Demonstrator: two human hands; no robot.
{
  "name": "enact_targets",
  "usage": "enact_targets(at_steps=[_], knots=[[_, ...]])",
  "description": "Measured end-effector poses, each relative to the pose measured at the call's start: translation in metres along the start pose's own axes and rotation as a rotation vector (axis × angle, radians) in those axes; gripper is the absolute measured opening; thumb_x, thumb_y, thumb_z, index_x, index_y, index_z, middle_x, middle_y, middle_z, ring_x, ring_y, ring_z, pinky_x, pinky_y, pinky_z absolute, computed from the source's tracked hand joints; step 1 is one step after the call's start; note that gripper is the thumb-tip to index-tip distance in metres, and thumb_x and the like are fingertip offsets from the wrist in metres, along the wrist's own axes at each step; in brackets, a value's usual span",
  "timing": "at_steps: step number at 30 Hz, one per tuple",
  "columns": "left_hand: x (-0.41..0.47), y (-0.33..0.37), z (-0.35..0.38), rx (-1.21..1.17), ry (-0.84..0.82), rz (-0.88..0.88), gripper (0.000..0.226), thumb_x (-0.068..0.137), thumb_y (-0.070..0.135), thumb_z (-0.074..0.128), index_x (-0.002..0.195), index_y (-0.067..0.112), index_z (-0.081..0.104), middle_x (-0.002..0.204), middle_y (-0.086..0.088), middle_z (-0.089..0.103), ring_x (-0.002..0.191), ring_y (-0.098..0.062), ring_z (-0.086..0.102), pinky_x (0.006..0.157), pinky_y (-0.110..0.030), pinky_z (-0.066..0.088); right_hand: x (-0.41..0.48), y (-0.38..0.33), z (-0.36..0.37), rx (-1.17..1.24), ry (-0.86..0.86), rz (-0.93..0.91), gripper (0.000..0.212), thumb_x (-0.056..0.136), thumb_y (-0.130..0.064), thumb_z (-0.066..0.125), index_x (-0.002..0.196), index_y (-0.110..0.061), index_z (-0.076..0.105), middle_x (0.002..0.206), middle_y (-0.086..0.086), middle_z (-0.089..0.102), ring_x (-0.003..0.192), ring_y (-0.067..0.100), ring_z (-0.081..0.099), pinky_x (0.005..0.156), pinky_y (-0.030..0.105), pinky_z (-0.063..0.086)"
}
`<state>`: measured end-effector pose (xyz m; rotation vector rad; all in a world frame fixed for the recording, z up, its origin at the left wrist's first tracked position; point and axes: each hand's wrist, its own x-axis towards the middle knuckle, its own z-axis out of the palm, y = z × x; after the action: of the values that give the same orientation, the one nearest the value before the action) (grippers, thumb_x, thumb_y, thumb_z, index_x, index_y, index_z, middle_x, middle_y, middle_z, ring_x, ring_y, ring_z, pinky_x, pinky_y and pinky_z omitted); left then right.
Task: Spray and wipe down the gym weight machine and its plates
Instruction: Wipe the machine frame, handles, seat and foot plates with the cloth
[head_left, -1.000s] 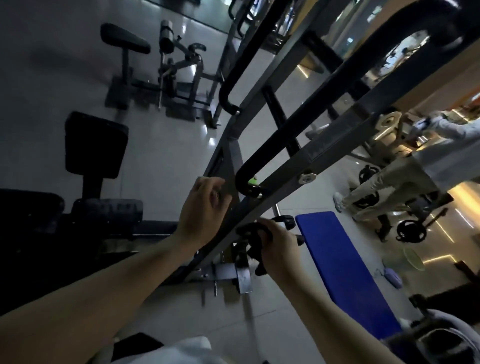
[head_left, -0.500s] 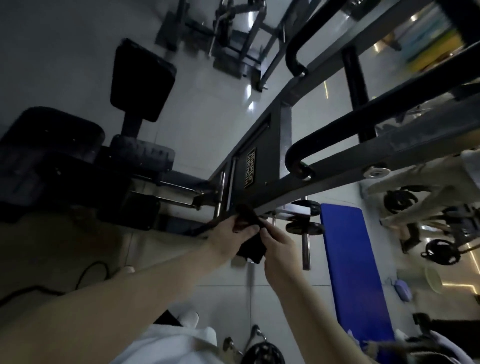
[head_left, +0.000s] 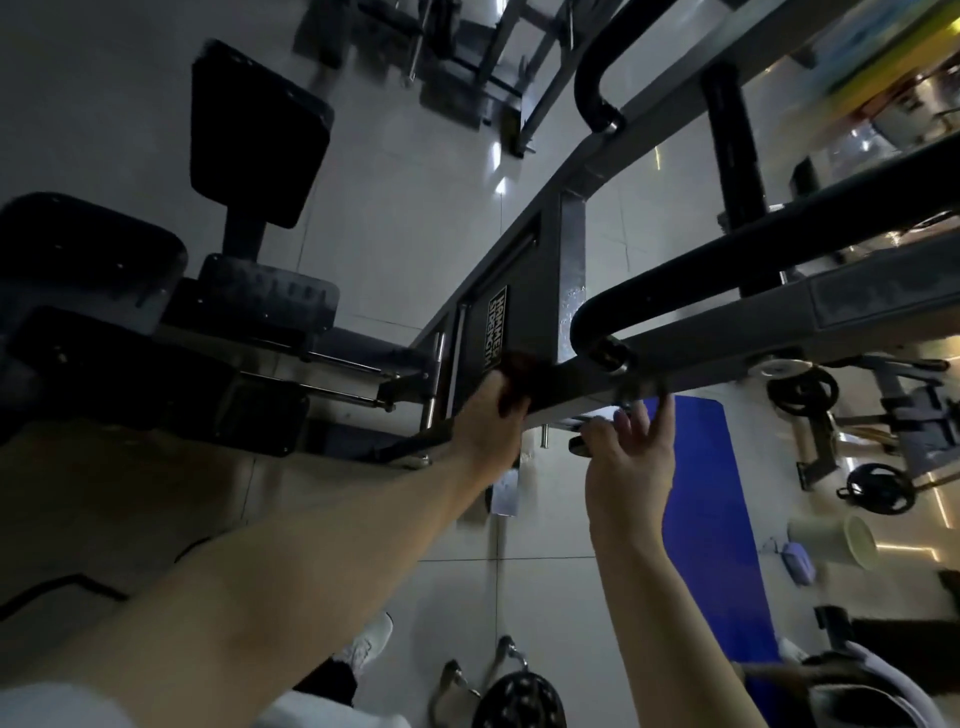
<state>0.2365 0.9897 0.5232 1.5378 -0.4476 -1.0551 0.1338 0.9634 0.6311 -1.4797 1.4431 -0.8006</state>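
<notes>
My left grip is closed round a dark cloth, with the fingers curled over it and pressing it against the lower edge of the machine frame, just beside the maker's label. The right grip is open. Its fingers are straight and spread, reaching up to the underside of the same beam. The fingertips look to be at a small fitting there, though the blur keeps me from saying whether they touch it.

I judge this to be the wiping step, on the frame rather than the plates. I cannot tell whether this stretch has been sprayed, and I see no spray bottle I could swear to.

The next move, as I read it, calls for drawing the cloth along the beam towards the black padded handle. The pressure should stay flat so the cloth does not bunch at the edge, and the open grip should steady the beam from below. The beam's underside and that fitting want a pass too (easy to miss from this angle).

The plates look untouched. The weight plates I can see lie well apart to the right, beyond the blue pad, so reaching them means stepping round.
</notes>
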Motion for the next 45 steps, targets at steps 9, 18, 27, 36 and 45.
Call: enact_targets(at_steps=[9, 18, 27, 36, 45], knots=[[0.000, -0.015, 0.029, -0.080, 0.091, 0.129, 0.015, 0.103, 0.034, 0.052, 0.109, 0.028, 0.065, 0.102, 0.009, 0.066, 0.095, -0.006, 0.064, 0.082, -0.026, 0.054, 0.002, -0.008, 0.008, -0.015, 0.043, -0.174, 0.051, 0.099, -0.023, 0.067, 0.140, -0.047, 0.049, 0.102, -0.022, 0.074, 0.103, 0.010, 0.072, 0.094, 0.036, 0.059], [0.015, 0.005, 0.039, -0.158, 0.231, -0.075, 0.011, 0.105, 0.023, 0.051, 0.105, 0.021, 0.061, 0.089, 0.012, 0.063, 0.098, -0.017, 0.064, 0.079, -0.030, 0.046, 0.019, -0.008, 0.006, 0.000, 0.079, -0.117, 0.031, 0.098, -0.010, 0.067, 0.125, -0.024, 0.065, 0.096, -0.016, 0.076, 0.098, 0.010, 0.073, 0.090, 0.041, 0.061], [-0.026, 0.012, 0.053, -0.291, 0.080, 0.357, 0.026, 0.105, 0.017, 0.056, 0.130, 0.023, 0.064, 0.150, 0.010, 0.053, 0.143, -0.016, 0.045, 0.113, -0.048, 0.043, 0.022, -0.002, -0.001, 0.028, 0.060, -0.136, 0.033, 0.097, -0.007, 0.068, 0.126, -0.022, 0.068, 0.106, -0.001, 0.078, 0.106, 0.016, 0.073, 0.086, 0.031, 0.062], [0.032, -0.045, 0.038, -0.168, 0.183, -0.094, 0.011, 0.106, 0.031, 0.050, 0.108, 0.025, 0.059, 0.098, 0.005, 0.067, 0.100, -0.026, 0.066, 0.074, -0.033, 0.051, 0.027, 0.008, 0.004, 0.032, 0.099, -0.115, 0.037, 0.097, -0.011, 0.069, 0.126, -0.033, 0.069, 0.108, 0.008, 0.076, 0.106, 0.026, 0.073, 0.085, 0.044, 0.063], [0.002, 0.018, 0.057, -0.440, 0.196, 0.032, 0.019, 0.103, 0.016, 0.054, 0.092, 0.030, 0.061, 0.104, -0.008, 0.071, 0.103, -0.022, 0.065, 0.091, -0.036, 0.049, 0.024, 0.002, 0.004, 0.039, 0.072, -0.165, 0.043, 0.099, -0.004, 0.064, 0.119, -0.042, 0.066, 0.106, 0.002, 0.077, 0.106, 0.021, 0.073, 0.083, 0.035, 0.063]])
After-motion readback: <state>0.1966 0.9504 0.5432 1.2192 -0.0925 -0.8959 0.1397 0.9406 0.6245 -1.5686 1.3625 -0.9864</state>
